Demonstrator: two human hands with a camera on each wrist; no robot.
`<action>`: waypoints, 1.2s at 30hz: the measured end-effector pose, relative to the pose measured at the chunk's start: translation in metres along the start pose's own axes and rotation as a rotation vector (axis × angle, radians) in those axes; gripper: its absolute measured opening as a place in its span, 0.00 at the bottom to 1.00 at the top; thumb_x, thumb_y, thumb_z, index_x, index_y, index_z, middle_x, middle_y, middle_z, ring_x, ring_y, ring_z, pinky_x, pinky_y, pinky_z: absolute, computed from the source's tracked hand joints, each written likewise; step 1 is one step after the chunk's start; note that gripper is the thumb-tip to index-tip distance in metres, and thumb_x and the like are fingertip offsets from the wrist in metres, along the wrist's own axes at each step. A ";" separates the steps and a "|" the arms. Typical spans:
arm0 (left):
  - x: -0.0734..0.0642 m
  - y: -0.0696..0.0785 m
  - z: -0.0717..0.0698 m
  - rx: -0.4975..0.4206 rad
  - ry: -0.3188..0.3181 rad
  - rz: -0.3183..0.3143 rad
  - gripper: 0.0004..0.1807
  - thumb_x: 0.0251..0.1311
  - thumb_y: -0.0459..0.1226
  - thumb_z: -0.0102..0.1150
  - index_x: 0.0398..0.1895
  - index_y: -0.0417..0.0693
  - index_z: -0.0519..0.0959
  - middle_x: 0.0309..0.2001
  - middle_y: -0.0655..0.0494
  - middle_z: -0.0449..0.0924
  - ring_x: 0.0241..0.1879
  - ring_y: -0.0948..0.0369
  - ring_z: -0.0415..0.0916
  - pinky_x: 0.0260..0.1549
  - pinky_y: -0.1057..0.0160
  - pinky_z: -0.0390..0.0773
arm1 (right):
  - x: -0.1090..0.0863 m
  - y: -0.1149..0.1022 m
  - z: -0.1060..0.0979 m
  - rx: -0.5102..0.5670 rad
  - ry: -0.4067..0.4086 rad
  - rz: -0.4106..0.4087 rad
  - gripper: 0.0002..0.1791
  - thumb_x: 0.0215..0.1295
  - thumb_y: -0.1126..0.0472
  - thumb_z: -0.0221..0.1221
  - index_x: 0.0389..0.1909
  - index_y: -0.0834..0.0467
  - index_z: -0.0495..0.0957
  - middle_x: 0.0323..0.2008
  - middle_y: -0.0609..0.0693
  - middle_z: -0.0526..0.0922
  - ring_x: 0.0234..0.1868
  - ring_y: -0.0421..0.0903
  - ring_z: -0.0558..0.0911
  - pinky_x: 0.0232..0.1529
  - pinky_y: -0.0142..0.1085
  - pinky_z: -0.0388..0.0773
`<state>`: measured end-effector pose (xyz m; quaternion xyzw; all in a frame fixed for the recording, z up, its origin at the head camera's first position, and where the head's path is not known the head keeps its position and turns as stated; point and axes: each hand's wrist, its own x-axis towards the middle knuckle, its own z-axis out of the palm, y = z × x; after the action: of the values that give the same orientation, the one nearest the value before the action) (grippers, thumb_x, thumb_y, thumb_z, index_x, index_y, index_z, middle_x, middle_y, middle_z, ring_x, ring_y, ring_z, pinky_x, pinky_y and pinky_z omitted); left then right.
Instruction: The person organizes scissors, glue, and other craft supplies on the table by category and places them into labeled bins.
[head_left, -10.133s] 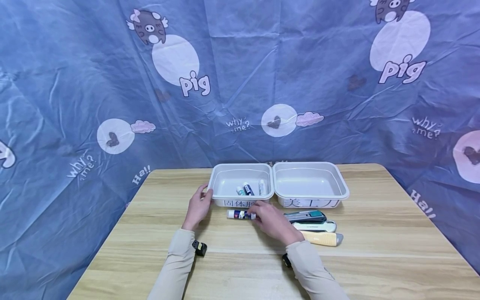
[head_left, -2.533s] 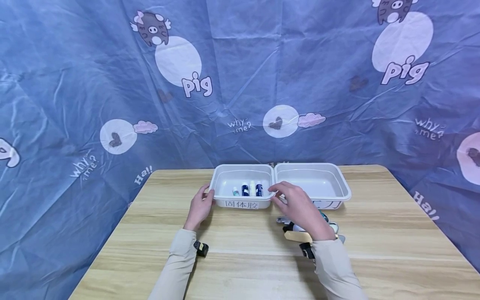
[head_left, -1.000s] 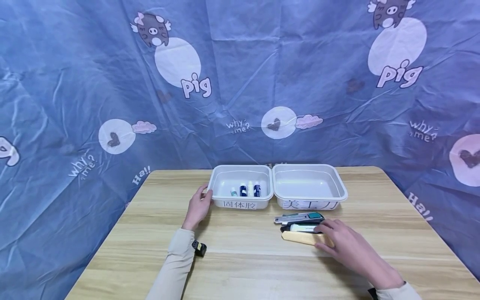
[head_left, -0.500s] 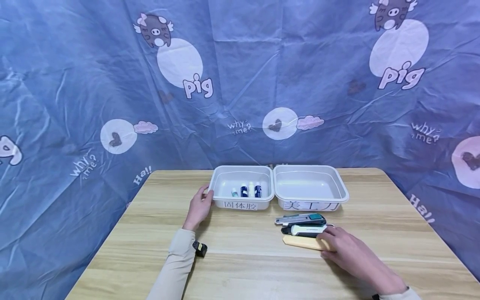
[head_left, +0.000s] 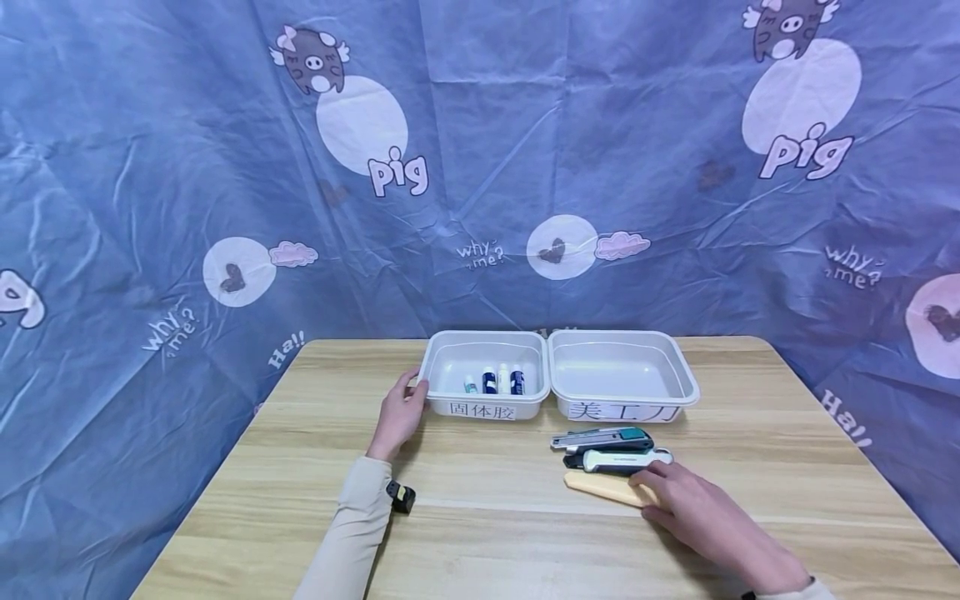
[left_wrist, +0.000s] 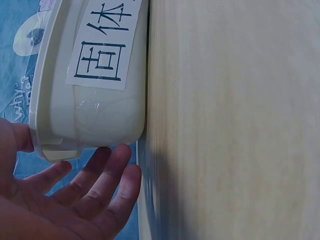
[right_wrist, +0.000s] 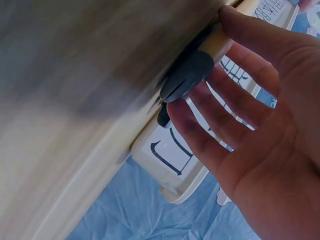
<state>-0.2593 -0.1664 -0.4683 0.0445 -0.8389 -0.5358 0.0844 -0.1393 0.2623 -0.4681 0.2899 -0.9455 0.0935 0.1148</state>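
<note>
My left hand point(head_left: 400, 414) rests against the left end of the left white plastic bin point(left_wrist: 107, 117), relaxed fingers touching its end wall and the thumb at the rim. That bin holds several glue sticks point(head_left: 503, 380). On the right, my right hand point(head_left: 693, 508) pinches a yellow utility knife point(head_left: 603, 487) by its grey-tipped end point(right_wrist: 187, 75), thumb on one side and fingers on the other. The knife lies low at the tabletop. Just behind it are a white-and-black utility knife point(head_left: 618, 460) and a grey-and-teal one point(head_left: 600, 438).
A second labelled white bin point(head_left: 637, 409) stands right beside the first, behind the knives, with nothing visible inside. Both bins sit near the back edge of the wooden table point(head_left: 480, 542). A blue printed cloth point(head_left: 480, 167) hangs behind.
Earlier my right hand set a glue stick from the table into the left bin, then moved right to the knives. The yellow knife has since turned slightly in its grasp. My left hand stays put.
</note>
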 end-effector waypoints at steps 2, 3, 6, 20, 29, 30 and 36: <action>0.000 0.000 0.000 0.002 0.001 0.000 0.25 0.78 0.44 0.49 0.72 0.45 0.70 0.49 0.37 0.83 0.42 0.49 0.86 0.45 0.53 0.82 | 0.000 -0.001 -0.001 0.002 -0.018 0.015 0.17 0.53 0.59 0.75 0.45 0.50 0.84 0.40 0.43 0.84 0.40 0.41 0.82 0.38 0.41 0.82; 0.000 0.000 0.000 0.002 0.002 0.001 0.25 0.78 0.44 0.49 0.72 0.45 0.70 0.49 0.37 0.83 0.42 0.49 0.86 0.45 0.53 0.82 | 0.000 -0.002 -0.002 0.002 -0.029 0.022 0.17 0.53 0.59 0.75 0.45 0.50 0.84 0.40 0.43 0.84 0.41 0.42 0.83 0.38 0.42 0.82; 0.001 0.001 0.001 0.003 0.003 -0.004 0.25 0.77 0.45 0.49 0.72 0.46 0.70 0.49 0.37 0.83 0.42 0.49 0.86 0.46 0.53 0.82 | 0.000 -0.004 -0.002 0.005 -0.058 0.033 0.17 0.54 0.59 0.75 0.44 0.50 0.83 0.38 0.44 0.85 0.39 0.41 0.83 0.37 0.41 0.82; 0.000 0.001 0.000 0.010 -0.002 -0.007 0.25 0.78 0.45 0.48 0.73 0.46 0.69 0.50 0.37 0.83 0.42 0.50 0.86 0.49 0.51 0.82 | 0.003 -0.003 -0.007 -0.035 0.065 -0.045 0.19 0.49 0.60 0.77 0.42 0.49 0.83 0.38 0.40 0.85 0.37 0.39 0.82 0.34 0.38 0.81; 0.001 0.000 0.001 0.015 -0.002 -0.012 0.25 0.78 0.45 0.48 0.73 0.47 0.70 0.49 0.39 0.83 0.41 0.52 0.86 0.47 0.53 0.82 | 0.016 0.001 -0.022 -0.052 0.191 -0.124 0.23 0.41 0.64 0.80 0.40 0.50 0.83 0.36 0.39 0.83 0.36 0.40 0.82 0.33 0.39 0.80; 0.001 0.000 0.001 0.016 -0.001 -0.013 0.25 0.78 0.45 0.48 0.73 0.47 0.70 0.49 0.39 0.83 0.41 0.52 0.86 0.47 0.53 0.82 | 0.019 0.002 -0.024 -0.051 0.200 -0.132 0.24 0.40 0.64 0.80 0.40 0.50 0.82 0.36 0.39 0.83 0.36 0.40 0.82 0.32 0.39 0.80; 0.001 0.000 0.001 0.017 0.002 -0.015 0.26 0.78 0.46 0.49 0.73 0.47 0.70 0.48 0.39 0.83 0.41 0.51 0.86 0.47 0.53 0.82 | 0.031 0.005 -0.036 -0.041 0.241 -0.176 0.25 0.39 0.68 0.80 0.41 0.52 0.83 0.38 0.41 0.84 0.38 0.42 0.83 0.34 0.39 0.81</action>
<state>-0.2603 -0.1655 -0.4686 0.0520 -0.8429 -0.5293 0.0812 -0.1611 0.2589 -0.4262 0.3561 -0.8975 0.0977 0.2411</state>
